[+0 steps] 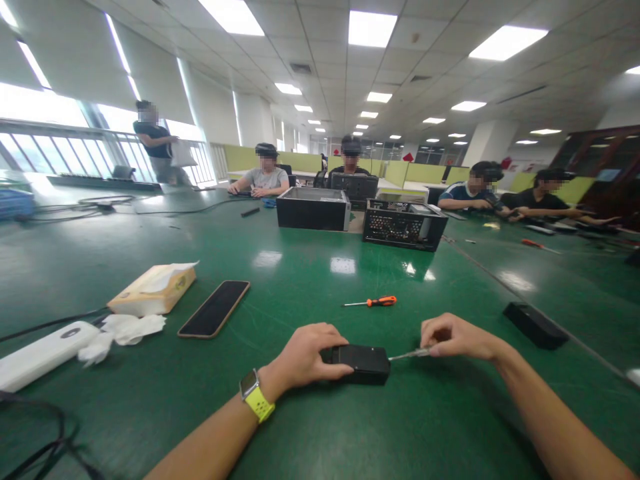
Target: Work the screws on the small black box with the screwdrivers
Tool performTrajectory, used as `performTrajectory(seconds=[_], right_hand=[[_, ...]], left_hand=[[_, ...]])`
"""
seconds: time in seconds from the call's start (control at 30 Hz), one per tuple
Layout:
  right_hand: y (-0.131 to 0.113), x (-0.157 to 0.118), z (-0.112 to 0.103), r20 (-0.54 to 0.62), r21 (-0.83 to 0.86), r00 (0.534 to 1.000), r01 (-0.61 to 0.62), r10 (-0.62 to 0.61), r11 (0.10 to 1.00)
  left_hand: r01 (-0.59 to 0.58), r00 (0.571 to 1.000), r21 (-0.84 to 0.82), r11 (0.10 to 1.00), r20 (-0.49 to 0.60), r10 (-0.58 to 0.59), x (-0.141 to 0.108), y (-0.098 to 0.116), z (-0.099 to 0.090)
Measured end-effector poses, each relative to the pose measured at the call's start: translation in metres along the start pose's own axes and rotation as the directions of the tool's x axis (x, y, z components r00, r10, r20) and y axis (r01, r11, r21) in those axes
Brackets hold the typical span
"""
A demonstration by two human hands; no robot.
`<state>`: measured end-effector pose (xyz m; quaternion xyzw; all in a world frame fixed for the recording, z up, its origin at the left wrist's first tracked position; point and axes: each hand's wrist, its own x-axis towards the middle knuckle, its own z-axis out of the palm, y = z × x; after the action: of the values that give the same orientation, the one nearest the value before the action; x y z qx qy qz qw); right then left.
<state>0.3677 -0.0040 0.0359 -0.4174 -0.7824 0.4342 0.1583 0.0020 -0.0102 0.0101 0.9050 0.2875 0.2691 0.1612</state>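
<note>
Black box (371, 364) toward worktop's (300, 273) near edge, long axis left-right; left hand (311, 355) clamped on left end. Right hand (457, 339) pinches slim metal tool (409, 355), tip at right end (shaft nearly in line).

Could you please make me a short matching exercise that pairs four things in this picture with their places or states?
1. left hand
2. right hand
3. phone
4. watch

A. lies beside the tissue pack
B. grips the black box
C. has a yellow-green strap
D. holds a slim metal tool, its tip at the box's end

Pairs: 1-B; 2-D; 3-A; 4-C
</note>
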Motion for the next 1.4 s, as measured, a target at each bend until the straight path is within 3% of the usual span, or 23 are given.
performTrajectory(seconds=[0.53, 0.67, 0.8, 0.97, 1.07, 1.2, 1.4], right_hand=[[-0.014, -0.002, 0.004, -0.023, 0.014, 0.999, 0.022, -0.022, 1.000], [-0.041, -0.003, -0.002, -0.023, -0.132, 0.999, 0.040, -0.044, 0.990], [-0.083, 0.006, -0.011, 0.049, -0.370, 0.999, 0.028, -0.010, 0.929], [-0.133, 0.041, -0.006, 0.091, -0.577, 0.993, -0.005, 0.071, 0.817], [-0.148, 0.063, -0.003, 0.137, -0.606, 0.986, 0.011, 0.091, 0.795], [-0.138, 0.065, -0.010, 0.173, -0.561, 0.980, 0.020, 0.094, 0.828], [-0.074, 0.015, -0.012, 0.114, -0.374, 0.992, -0.008, 0.054, 0.927]], left_hand=[[0.003, 1.000, -0.028, 1.000, -0.015, -0.003, -0.001, 0.000, 0.000], [0.004, 1.000, -0.026, 1.000, -0.021, -0.004, -0.001, 0.001, 0.001], [0.010, 1.000, -0.018, 1.000, -0.020, -0.010, -0.001, 0.001, 0.001], [0.014, 1.000, -0.010, 1.000, -0.007, -0.014, -0.001, 0.001, -0.001], [0.001, 1.000, -0.003, 1.000, -0.005, -0.001, -0.001, 0.001, -0.001], [-0.012, 1.000, 0.013, 1.000, -0.013, 0.012, -0.001, 0.000, 0.000], [-0.011, 1.000, 0.014, 1.000, -0.028, 0.011, -0.001, -0.002, 0.003]])
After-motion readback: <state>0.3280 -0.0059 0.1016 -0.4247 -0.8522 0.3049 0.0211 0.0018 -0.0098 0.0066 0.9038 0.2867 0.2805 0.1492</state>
